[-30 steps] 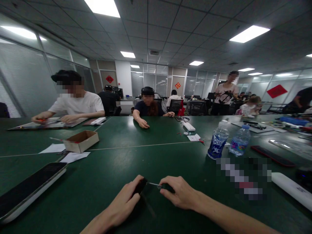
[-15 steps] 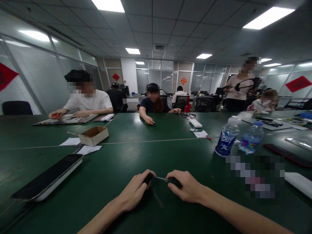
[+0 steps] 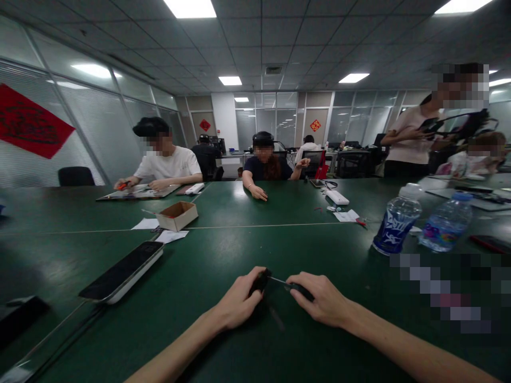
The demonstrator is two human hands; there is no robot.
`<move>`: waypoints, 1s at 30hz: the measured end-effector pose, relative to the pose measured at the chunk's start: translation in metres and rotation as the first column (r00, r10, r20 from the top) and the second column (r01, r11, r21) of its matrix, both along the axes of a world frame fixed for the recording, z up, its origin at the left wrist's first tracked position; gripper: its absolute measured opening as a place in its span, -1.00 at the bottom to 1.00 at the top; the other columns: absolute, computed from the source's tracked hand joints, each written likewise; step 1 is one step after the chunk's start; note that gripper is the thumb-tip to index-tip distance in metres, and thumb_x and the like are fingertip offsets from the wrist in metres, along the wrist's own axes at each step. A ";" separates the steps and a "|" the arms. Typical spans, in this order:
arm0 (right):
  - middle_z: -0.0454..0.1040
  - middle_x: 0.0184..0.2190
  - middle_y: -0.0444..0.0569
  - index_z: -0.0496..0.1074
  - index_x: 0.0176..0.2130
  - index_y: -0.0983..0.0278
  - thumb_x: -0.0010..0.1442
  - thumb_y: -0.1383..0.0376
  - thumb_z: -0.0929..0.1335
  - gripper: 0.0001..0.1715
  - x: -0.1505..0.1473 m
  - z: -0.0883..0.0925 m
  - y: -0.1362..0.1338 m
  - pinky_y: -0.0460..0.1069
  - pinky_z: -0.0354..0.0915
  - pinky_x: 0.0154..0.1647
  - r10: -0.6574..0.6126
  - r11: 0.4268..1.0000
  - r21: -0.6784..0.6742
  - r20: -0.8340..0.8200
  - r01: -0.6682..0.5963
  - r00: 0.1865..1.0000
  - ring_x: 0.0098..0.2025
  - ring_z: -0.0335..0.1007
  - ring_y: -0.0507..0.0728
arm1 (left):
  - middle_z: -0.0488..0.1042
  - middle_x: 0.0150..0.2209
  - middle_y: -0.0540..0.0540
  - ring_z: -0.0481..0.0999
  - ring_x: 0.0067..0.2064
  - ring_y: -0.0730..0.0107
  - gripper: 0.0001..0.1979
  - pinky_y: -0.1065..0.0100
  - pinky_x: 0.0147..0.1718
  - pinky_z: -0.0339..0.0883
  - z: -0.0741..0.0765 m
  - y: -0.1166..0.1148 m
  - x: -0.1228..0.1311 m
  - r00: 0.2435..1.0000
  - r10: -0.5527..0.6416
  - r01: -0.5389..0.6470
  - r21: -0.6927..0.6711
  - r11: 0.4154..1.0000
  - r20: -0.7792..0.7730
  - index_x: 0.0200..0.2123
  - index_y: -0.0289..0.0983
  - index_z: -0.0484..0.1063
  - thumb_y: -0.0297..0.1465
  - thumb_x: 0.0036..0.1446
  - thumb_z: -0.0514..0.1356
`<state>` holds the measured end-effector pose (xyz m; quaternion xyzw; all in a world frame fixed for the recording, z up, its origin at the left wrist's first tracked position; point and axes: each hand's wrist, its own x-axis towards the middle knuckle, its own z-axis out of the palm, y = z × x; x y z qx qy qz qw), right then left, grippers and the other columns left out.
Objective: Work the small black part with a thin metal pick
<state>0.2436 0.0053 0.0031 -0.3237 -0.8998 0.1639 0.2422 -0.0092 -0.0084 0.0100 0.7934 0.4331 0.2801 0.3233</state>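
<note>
Grips a small dark piece (image 3: 260, 282) in the left hand (image 3: 240, 299) and, with hands apart, a thin-shafted tool (image 3: 302, 292) by its handle in the right hand (image 3: 325, 299). Treat the piece as probably light, stiff; pinch its sides, clear of the shaft. Note a bottle (image 3: 396, 226) beyond the right hand.

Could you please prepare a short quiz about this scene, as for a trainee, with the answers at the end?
1. True or false: the right hand is empty.
2. Which is to the right of both hands in the picture: (a) the open box, (b) the pair of bottles, (c) the large red wall sign?
3. What colour is the small object in the left hand?

Key: 1. False; it grips a dark-handled tool. 2. (b). 3. Black.
</note>
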 end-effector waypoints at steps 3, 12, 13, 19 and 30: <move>0.39 -0.28 -0.06 0.32 -0.03 0.25 0.29 0.25 0.22 -0.73 0.000 0.000 0.000 -0.07 0.22 -0.33 -0.033 0.999 0.018 0.000 0.033 0.999 -0.35 0.30 0.04 | 0.42 -0.30 -0.04 0.38 -0.29 0.35 -0.67 0.35 -0.29 0.20 0.001 0.000 0.000 1.000 -0.007 0.007 0.004 1.000 0.019 -0.01 -0.25 0.24 -0.47 0.12 -0.01; 0.38 -0.30 -0.07 0.32 -0.02 0.24 0.29 0.26 0.22 -0.73 -0.001 -0.001 0.000 -0.09 0.23 -0.37 -0.088 0.995 0.054 0.009 0.087 0.996 -0.38 0.29 0.03 | 0.41 -0.30 -0.03 0.38 -0.34 0.37 -0.56 0.36 -0.34 0.22 -0.002 0.000 0.000 0.998 -0.011 0.015 -0.056 0.998 0.067 0.14 -0.18 0.10 -0.41 0.17 0.02; 0.38 -0.30 -0.08 0.32 -0.02 0.24 0.29 0.26 0.22 -0.73 -0.001 -0.001 0.001 -0.09 0.23 -0.37 -0.091 0.995 0.052 0.008 0.090 0.996 -0.38 0.29 0.02 | 0.42 -0.29 -0.04 0.38 -0.33 0.37 -0.55 0.35 -0.34 0.22 -0.002 -0.001 -0.001 0.998 -0.013 0.017 -0.063 0.998 0.069 0.15 -0.18 0.09 -0.39 0.18 0.02; 0.39 -0.30 -0.07 0.34 -0.03 0.24 0.30 0.27 0.22 -0.74 -0.001 -0.004 0.001 -0.09 0.23 -0.40 -0.099 0.994 0.045 -0.006 0.100 0.995 -0.40 0.29 0.02 | 0.42 -0.23 -0.09 0.39 -0.31 0.34 -0.52 0.34 -0.33 0.23 0.002 -0.001 -0.001 0.998 -0.010 0.014 -0.074 0.997 0.059 0.17 -0.20 0.08 -0.31 0.19 0.05; 0.39 -0.36 -0.08 0.38 -0.10 0.27 0.25 0.31 0.25 -0.77 -0.001 -0.005 0.002 -0.10 0.19 -0.42 -0.111 0.988 0.111 0.026 0.107 0.993 -0.43 0.28 0.00 | 0.33 -0.39 -0.01 0.28 -0.40 0.42 -0.42 0.42 -0.42 0.13 0.001 0.000 -0.002 0.998 -0.017 0.024 -0.096 0.995 0.068 0.22 -0.25 0.06 -0.18 0.17 0.08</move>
